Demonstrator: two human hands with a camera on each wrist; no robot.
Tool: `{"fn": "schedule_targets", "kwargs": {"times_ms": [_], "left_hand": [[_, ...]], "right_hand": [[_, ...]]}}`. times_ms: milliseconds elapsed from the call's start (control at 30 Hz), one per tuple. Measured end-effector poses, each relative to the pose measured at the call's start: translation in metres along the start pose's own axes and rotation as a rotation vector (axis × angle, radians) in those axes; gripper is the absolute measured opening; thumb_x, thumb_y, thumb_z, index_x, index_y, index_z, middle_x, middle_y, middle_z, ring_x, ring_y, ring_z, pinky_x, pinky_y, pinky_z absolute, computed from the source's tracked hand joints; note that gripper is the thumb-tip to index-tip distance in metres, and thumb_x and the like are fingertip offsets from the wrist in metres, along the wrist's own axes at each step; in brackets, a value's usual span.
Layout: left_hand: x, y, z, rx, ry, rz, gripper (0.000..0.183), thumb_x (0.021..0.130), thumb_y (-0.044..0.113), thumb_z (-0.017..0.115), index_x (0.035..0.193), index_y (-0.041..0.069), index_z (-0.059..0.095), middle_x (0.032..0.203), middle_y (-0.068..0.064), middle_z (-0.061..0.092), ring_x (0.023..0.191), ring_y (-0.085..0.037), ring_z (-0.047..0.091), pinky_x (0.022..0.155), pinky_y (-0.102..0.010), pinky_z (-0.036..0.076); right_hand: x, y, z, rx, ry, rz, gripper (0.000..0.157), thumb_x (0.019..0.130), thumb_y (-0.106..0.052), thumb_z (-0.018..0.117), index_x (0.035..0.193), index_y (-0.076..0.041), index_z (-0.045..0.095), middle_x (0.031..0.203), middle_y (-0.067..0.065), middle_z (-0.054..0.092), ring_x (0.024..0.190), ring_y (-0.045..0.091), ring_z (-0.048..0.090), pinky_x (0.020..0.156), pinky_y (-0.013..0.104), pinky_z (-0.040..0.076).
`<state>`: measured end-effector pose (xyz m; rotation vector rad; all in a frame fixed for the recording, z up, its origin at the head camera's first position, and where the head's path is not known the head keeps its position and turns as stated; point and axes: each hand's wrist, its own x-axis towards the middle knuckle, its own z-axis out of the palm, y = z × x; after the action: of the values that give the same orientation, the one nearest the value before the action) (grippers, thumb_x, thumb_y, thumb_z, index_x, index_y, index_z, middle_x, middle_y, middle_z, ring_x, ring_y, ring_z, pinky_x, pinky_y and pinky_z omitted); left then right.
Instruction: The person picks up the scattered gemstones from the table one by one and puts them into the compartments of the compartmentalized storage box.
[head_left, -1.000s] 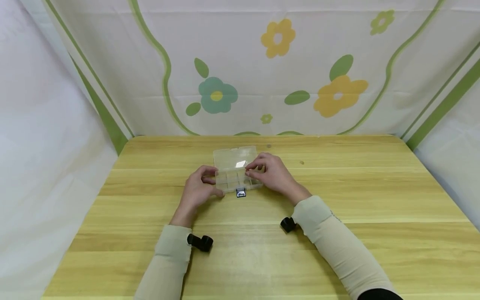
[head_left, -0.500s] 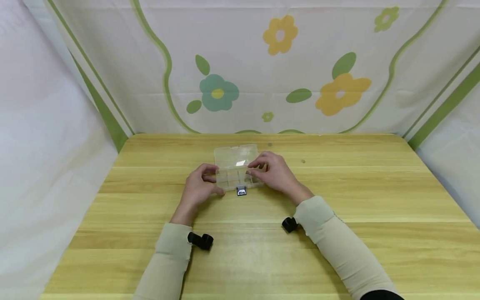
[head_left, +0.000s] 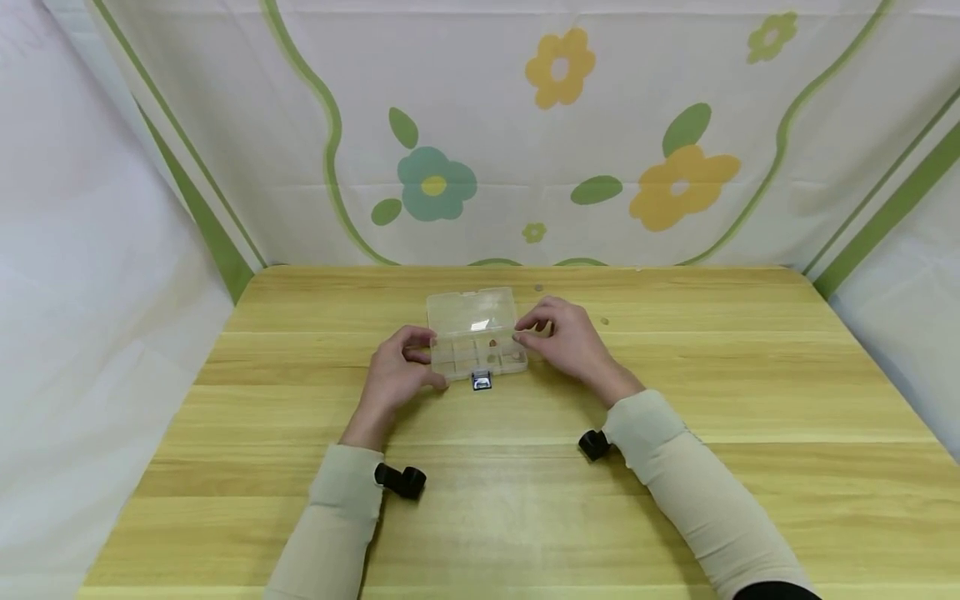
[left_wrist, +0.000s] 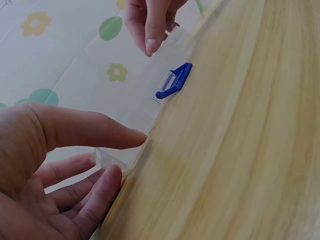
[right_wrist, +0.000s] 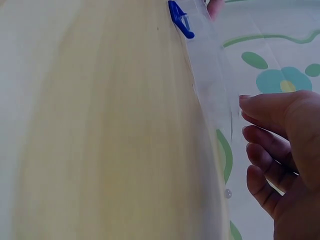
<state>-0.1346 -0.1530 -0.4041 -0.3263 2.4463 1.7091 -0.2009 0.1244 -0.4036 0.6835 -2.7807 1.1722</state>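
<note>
1. At the counter's point(head_left: 172, 500) left, its edge slants away along a pale cloth wall point(head_left: 112, 275), a stretch of wood lying between that edge and the left sleeve point(head_left: 330, 517).
2. Next comes the left hand point(head_left: 393, 371), thumb at the front corner and fingers bent round the end, holding the box there.
3. Mid-counter, short of the far edge, sits that clear box point(head_left: 453, 352), its lid point(head_left: 457, 312) open backwards, its blue clasp point(head_left: 482, 381) jutting past the front rim. Small pieces point(head_left: 491, 358) sit in the right-hand compartments; wood stretches between the forearms.
4. Just at its right end hovers the right hand point(head_left: 562, 333), fingers bent, thumb close to forefinger; I can't tell whether they pinch anything.
5. Beyond, one tiny piece point(head_left: 538, 287) lies near the far edge, another point(head_left: 604, 321) farther right, with broad wood running to the right edge.
</note>
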Motion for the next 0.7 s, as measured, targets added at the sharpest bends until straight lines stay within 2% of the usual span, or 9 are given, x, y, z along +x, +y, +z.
{"fn": "schedule_targets", "kwargs": {"times_ms": [467, 700], "left_hand": [[0.001, 0.003, 0.000, 0.004, 0.004, 0.011, 0.074, 0.071, -0.009, 0.088, 0.138, 0.013, 0.065, 0.145, -0.009, 0.065, 0.125, -0.031, 0.063, 0.106, -0.046, 0.052], [0.002, 0.000, 0.002, 0.001, 0.003, 0.015, 0.074, 0.071, -0.009, 0.088, 0.139, 0.012, 0.065, 0.144, -0.010, 0.065, 0.125, -0.032, 0.062, 0.105, -0.046, 0.053]], "right_hand": [[-0.010, 0.024, -0.029, -0.059, 0.047, 0.037, 0.008, 0.096, -0.019, 0.083, 0.102, -0.014, 0.084, 0.101, 0.003, 0.074, 0.092, 0.021, 0.063, 0.078, 0.037, 0.051], [-0.017, 0.036, -0.042, -0.068, 0.051, 0.087, 0.017, 0.097, -0.018, 0.081, 0.111, -0.008, 0.082, 0.109, 0.009, 0.076, 0.097, 0.027, 0.065, 0.084, 0.042, 0.052]]}}
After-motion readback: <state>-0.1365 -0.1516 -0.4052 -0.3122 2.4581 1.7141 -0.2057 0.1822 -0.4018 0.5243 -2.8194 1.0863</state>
